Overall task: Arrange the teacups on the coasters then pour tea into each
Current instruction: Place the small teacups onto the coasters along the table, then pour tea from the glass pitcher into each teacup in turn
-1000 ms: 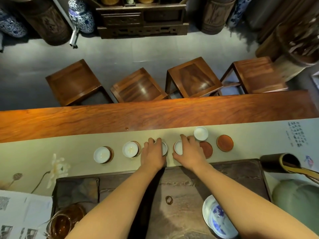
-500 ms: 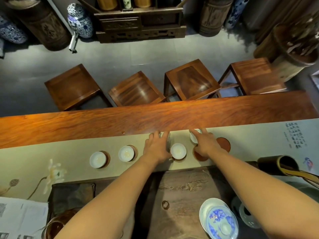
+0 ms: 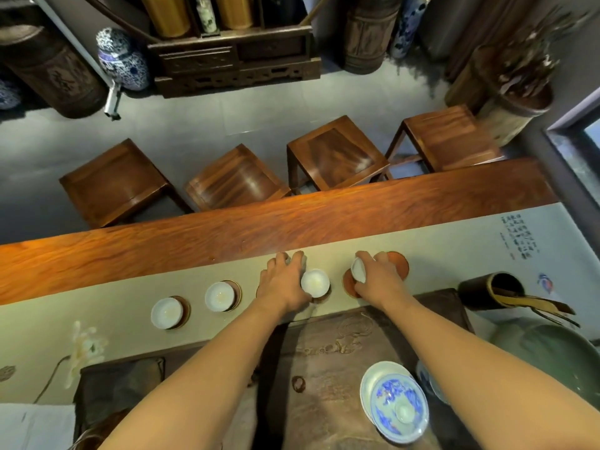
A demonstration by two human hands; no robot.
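On the counter [image 3: 162, 254] my right hand [image 3: 378, 280] pinches a tilted teacup [image 3: 358, 269] just above the bare coaster [image 3: 349, 284] it must settle onto, nearer than my left hand [image 3: 284, 280], whose curled fingers reach beyond the middle cup [image 3: 315, 282], grasp hidden.

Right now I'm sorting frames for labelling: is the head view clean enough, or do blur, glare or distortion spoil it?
Head view: wide-angle bending curves the wooden counter and tilts the stools; warm glare brightens its left end; the right hand and its teacup are slightly motion-smeared; the left hand hides whatever lies under it; the three cups on coasters read clearly.
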